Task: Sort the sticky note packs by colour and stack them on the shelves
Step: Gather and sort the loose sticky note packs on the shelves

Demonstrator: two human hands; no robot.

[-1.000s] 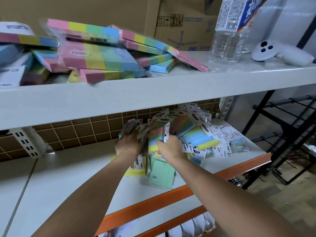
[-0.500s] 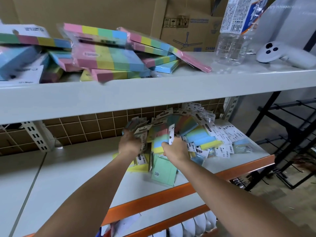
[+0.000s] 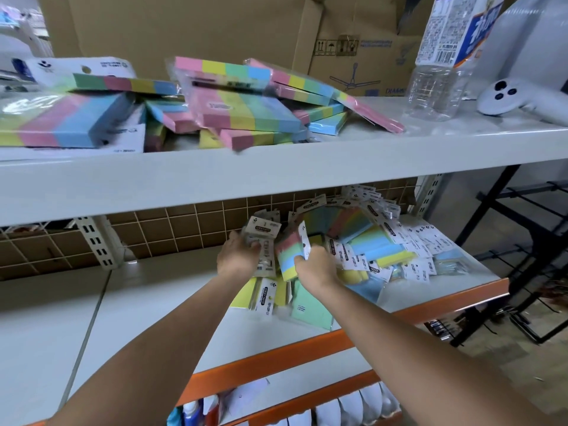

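Both hands have drawn a little closer together over the half-second, at the near edge of the heap on the middle shelf (image 3: 362,315). Fingers of the left hand (image 3: 238,258) are curled round a small bundle of packs (image 3: 263,247) whose white header cards point up, while the right hand (image 3: 315,265) pinches a striped multicolour pack (image 3: 289,253) of pink, green, blue and yellow bands, held on edge between the two hands. Under the wrists lie a green pack (image 3: 310,305) and a yellow pack (image 3: 242,295) flat on the shelf. Beyond the right hand spreads the unsorted pile of sticky note packs (image 3: 381,241). On the upper shelf (image 3: 276,176) larger rainbow packs (image 3: 246,106) lie jumbled, with a clear plastic bottle (image 3: 436,87) and a white controller (image 3: 507,96) to their right, before cardboard boxes (image 3: 353,47).
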